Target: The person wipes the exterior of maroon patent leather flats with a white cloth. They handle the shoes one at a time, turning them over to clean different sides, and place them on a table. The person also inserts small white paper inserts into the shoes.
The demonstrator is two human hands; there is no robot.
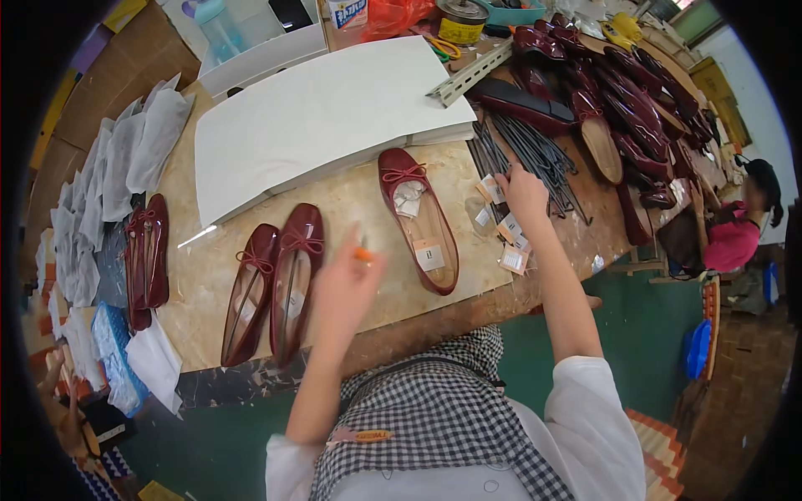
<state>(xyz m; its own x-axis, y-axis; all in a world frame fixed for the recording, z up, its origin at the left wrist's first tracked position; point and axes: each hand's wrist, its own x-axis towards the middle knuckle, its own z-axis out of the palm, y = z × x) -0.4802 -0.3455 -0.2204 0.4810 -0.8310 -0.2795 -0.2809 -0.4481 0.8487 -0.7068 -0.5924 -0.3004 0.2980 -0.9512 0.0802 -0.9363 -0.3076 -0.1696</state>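
Note:
My right hand (525, 194) is at a bundle of thin dark rods (535, 150), its fingers closed together around the near end of a rod. Paper tags (513, 260) lie just below it. Blurred by motion, my left hand (351, 271) hovers over the table with a small orange thing (362, 254) at its fingers; its grip is unclear. Between the hands lies a dark red patent ballet flat (452, 250) with a bow, crumpled white paper in the toe and a tag inside. Left of my left hand, a matching pair has one shoe (253, 260) beside another (301, 227).
White sheets (317, 117) are stacked at the back, an angled metal bar (472, 73) on their corner. Glossy red shoes (618, 100) pile up at right. Wrapped white bundles (159, 134) and more flats (155, 250) stand left. Another person (735, 238) sits far right.

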